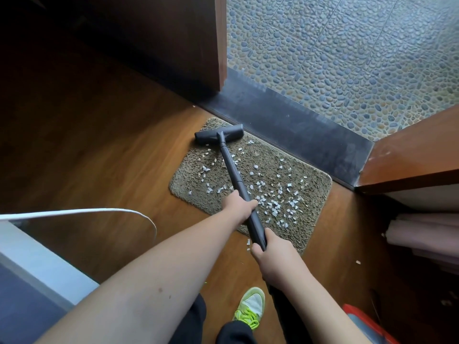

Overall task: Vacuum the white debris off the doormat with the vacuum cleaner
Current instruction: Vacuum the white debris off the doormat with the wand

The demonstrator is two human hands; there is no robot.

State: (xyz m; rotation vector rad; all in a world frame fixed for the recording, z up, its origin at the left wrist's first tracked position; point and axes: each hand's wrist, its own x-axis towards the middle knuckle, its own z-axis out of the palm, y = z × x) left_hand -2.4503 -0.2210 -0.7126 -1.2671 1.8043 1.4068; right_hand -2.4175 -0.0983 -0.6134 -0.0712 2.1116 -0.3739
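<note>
The left hand curls its fingers round the black vacuum cleaner wand; the right hand grips the same tube lower, nearer the body. Beyond both fists, the flat black floor head rests on the shaggy brown doormat, with white debris scraps scattered beside the left fingers.

We are seeing a brown wooden floor carrying a shaggy tan doormat, which is lying just beside the dark threshold; white debris is lying scattered across the doormat, a few bits sitting on the boards near the doormat's closest edge
</note>
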